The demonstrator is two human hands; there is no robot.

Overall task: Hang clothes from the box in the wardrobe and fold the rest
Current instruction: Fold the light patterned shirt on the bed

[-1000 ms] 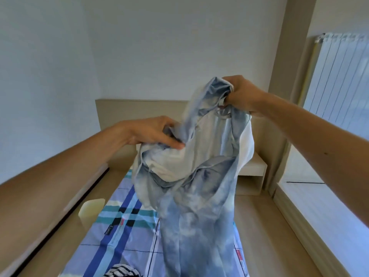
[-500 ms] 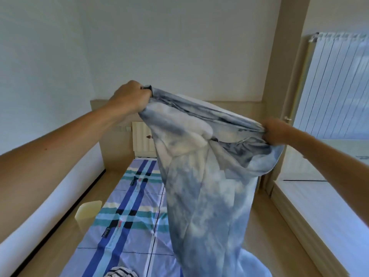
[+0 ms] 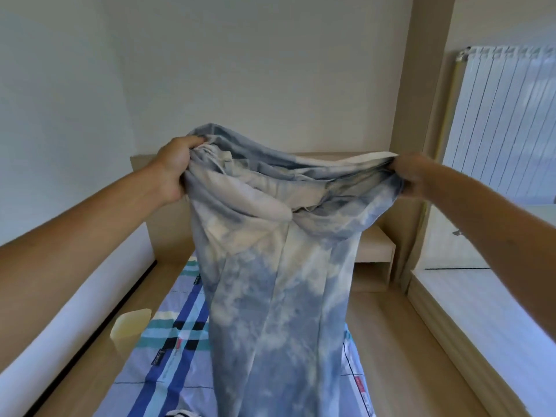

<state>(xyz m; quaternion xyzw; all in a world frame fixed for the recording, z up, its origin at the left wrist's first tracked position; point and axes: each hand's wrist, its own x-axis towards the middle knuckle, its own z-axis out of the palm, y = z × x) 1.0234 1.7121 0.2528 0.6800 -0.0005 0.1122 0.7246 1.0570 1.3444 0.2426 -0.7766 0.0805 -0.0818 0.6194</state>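
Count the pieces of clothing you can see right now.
2. The blue tie-dye garment hangs between the left hand and right hand above the checked sheet; a striped piece, likely clothing, peeks in at the bottom edge. Others may lie hidden behind the garment.

Soft, even daylight, brightest on the white radiator [image 3: 508,121] at the right edge, leaves only faint shadows in the folds of the blue-and-white garment [image 3: 279,296], with wide-angle bowing toward the edges and slight blur on the right hand [image 3: 412,176].
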